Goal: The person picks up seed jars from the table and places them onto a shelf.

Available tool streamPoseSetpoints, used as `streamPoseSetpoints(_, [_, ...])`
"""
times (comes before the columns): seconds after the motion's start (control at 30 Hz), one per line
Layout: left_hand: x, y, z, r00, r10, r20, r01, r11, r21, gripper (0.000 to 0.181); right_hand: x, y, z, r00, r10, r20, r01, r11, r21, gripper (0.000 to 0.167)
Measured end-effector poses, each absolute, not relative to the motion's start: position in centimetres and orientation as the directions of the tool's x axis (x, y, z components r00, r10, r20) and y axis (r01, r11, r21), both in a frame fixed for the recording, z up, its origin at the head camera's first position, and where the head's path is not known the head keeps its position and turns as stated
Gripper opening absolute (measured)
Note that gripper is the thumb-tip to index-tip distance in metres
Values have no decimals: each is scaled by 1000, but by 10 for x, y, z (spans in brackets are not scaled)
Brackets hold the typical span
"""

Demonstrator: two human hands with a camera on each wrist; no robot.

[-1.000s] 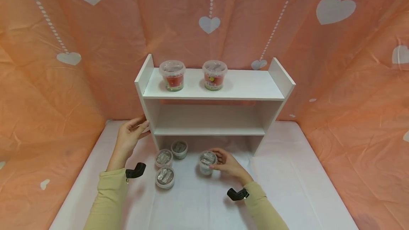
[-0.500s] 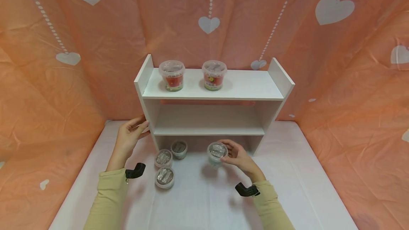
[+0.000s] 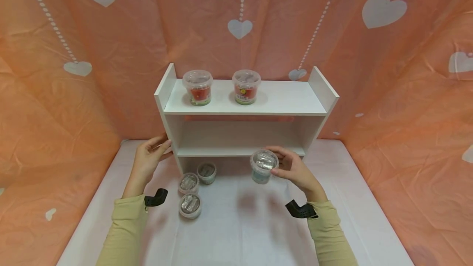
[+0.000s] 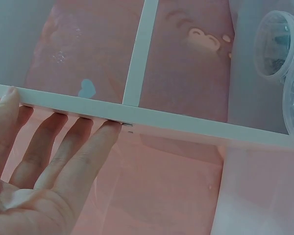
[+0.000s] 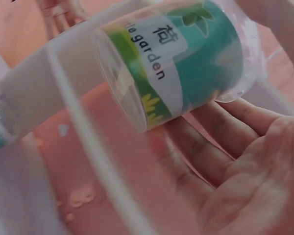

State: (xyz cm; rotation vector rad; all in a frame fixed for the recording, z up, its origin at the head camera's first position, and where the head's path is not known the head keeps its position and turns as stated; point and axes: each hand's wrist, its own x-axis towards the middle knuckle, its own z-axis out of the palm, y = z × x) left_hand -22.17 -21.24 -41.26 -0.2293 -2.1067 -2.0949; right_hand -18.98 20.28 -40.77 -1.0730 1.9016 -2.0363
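My right hand (image 3: 295,169) grips a clear lidded cup (image 3: 264,166) by its side, raised off the table in front of the lower part of the white shelf unit (image 3: 236,152). In the right wrist view the cup (image 5: 186,54) shows a teal and green label, with the fingers (image 5: 206,152) along its side. My left hand (image 3: 147,161) touches the outer left side of the shelf; in the left wrist view the fingertips of that hand (image 4: 54,161) rest against the panel edge (image 4: 161,117), fingers extended.
Two red-labelled cups (image 3: 200,89) (image 3: 246,89) stand on the top shelf. Three lidded cups (image 3: 207,172) (image 3: 188,183) (image 3: 190,205) stand on the white table (image 3: 221,241) by the shelf's left foot. An orange curtain (image 3: 199,19) hangs behind and at both sides.
My right hand has lifted the cup from the table, up and to the right, to about the height of the middle shelf's edge. The left hand stays in place.
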Motion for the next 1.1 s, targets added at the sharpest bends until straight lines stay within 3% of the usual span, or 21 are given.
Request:
streamPoseSetpoints(0.27, [-222,-212,-414,-977,-11,214,214,24,976,51,-188,213,-366,-727,-530,436,-414,-168,-895,58])
streamPoseSetpoints(0.53, [-221,-213,-412,-977,-12,213,213,37,976,50,-186,218,-328,-760,-467,452,-448,-127,-885,48])
streamPoseSetpoints(1.1, [-221,-213,-412,-978,-7,210,210,33,977,53,-201,222,-276,-817,-289,498,-492,-102,-865,42])
